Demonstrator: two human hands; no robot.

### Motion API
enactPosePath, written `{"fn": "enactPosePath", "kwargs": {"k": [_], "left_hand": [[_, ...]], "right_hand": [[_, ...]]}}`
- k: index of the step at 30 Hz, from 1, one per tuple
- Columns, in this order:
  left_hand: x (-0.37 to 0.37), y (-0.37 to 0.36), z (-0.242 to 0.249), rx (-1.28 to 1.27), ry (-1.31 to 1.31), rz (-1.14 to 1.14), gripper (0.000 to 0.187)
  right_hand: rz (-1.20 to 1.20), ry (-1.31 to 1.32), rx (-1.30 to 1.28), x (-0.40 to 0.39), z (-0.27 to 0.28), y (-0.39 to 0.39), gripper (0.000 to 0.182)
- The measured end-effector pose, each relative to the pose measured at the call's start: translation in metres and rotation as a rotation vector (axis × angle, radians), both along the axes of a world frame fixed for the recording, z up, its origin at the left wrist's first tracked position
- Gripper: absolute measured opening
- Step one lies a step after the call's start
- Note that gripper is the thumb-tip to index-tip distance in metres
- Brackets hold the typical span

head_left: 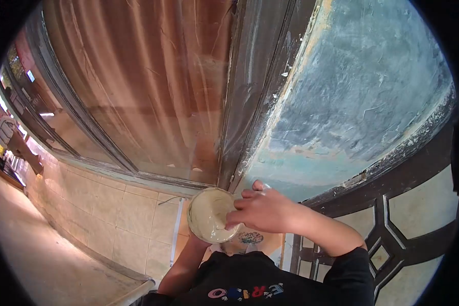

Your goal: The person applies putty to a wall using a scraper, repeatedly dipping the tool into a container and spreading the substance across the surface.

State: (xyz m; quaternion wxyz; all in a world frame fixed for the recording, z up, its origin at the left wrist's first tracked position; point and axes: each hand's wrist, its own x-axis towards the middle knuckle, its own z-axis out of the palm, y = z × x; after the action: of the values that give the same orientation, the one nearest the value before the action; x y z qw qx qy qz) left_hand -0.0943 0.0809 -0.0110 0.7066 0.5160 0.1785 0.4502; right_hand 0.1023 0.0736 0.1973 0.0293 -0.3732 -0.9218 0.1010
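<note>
**A:** Where is the putty tub, and how are you holding it?

**B:** The small round tub of pale cream paste (210, 214) sits at lower centre of the frame, just below the foot of the dark, weathered window frame post (250, 92). Your left hand (201, 240) is under it, mostly hidden; it seems to cup the base, though I cannot tell how tightly the fingers close. Your right hand (262, 209) lies over the tub's right rim, fingers curled down into the paste, closed on something I cannot make out.

**A:** How will it handle?

**B:** I'd judge it light, with thin walls that may flex if you squeeze. The paste looks soft, sticky and smeary, so expect a slippery rim. Take hold underneath and around the lower wall, and keep it level.

**A:** What's around it?

**B:** The glass pane with a brown curtain behind it (148, 81) fills the upper left, the scuffed blue-grey painted wall (362, 92) the upper right, and a dark patterned metal railing (392, 224) the lower right.
</note>
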Motion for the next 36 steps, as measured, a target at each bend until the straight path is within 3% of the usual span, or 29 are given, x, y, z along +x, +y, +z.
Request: {"fn": "enactPosePath", "kwargs": {"k": [2,3,5,6,8,9,11,12,14,15,17,21,23,24,26,27,29,33,35,36], "left_hand": [[-0.001,0.001,0.002,-0.788,-0.802,-0.328,0.065],[0.000,0.000,0.003,-0.789,-0.803,-0.329,0.065],[0.004,-0.003,0.007,-0.008,0.025,0.031,0.062],[0.005,-0.004,0.010,-0.006,0.024,0.030,0.062],[0.005,-0.005,0.015,-0.487,-0.455,-0.102,0.064],[0.003,-0.003,0.012,-0.487,-0.455,-0.100,0.064],[-0.001,0.002,0.004,-0.122,-0.063,0.001,0.074],[-0.002,0.002,0.002,-0.122,-0.064,0.003,0.074],[-0.004,0.002,0.001,0.144,-0.028,0.067,0.072],[-0.004,0.003,0.000,0.145,-0.028,0.068,0.072],[-0.003,0.003,0.000,-0.194,-0.207,-0.045,0.069],[-0.003,0.005,0.006,-0.065,-0.162,-0.047,0.067],[0.002,0.003,0.003,-0.332,-0.420,-0.109,0.068],[0.005,0.005,0.004,-0.327,-0.418,-0.113,0.068],[0.012,0.010,0.011,-0.063,-0.268,-0.023,0.063],[0.013,0.011,0.009,-0.061,-0.268,-0.028,0.063],[0.013,0.013,-0.007,0.019,-0.220,-0.019,0.064],[0.008,0.013,-0.020,0.128,-0.143,0.014,0.065],[0.002,0.009,-0.014,-0.462,-0.623,-0.148,0.066],[0.003,0.009,-0.014,-0.466,-0.620,-0.149,0.066]], "right_hand": [[0.092,-0.064,0.125,-0.002,-0.013,-0.002,0.029],[0.092,-0.065,0.124,-0.004,-0.015,-0.001,0.029],[0.119,-0.038,0.291,-0.013,-0.017,0.001,0.031],[0.118,-0.038,0.293,-0.014,-0.016,0.002,0.031],[0.068,-0.002,0.370,-0.016,-0.011,0.004,0.032],[0.069,-0.001,0.369,-0.015,-0.008,0.005,0.032],[0.017,-0.012,0.378,-0.010,0.000,0.006,0.033],[0.019,-0.013,0.378,-0.008,0.006,0.006,0.033],[-0.006,0.030,0.230,-0.003,0.016,0.007,0.031],[-0.005,0.031,0.231,-0.001,0.018,0.008,0.031],[-0.006,0.002,0.137,0.003,0.020,0.009,0.029],[0.003,0.025,0.170,0.003,0.016,0.014,0.028],[-0.053,0.096,0.161,0.002,0.015,0.016,0.027],[-0.056,0.097,0.166,0.003,0.017,0.016,0.027],[-0.195,0.299,0.132,0.009,0.023,0.014,0.022],[-0.199,0.298,0.135,0.014,0.021,0.013,0.022],[-0.222,0.548,0.077,0.026,0.008,0.011,0.022],[-0.324,0.668,-0.016,0.037,-0.031,-0.003,0.020],[-0.355,0.700,-0.013,0.042,-0.032,-0.009,0.018],[-0.388,0.729,-0.008,0.044,-0.031,-0.013,0.015]]}}
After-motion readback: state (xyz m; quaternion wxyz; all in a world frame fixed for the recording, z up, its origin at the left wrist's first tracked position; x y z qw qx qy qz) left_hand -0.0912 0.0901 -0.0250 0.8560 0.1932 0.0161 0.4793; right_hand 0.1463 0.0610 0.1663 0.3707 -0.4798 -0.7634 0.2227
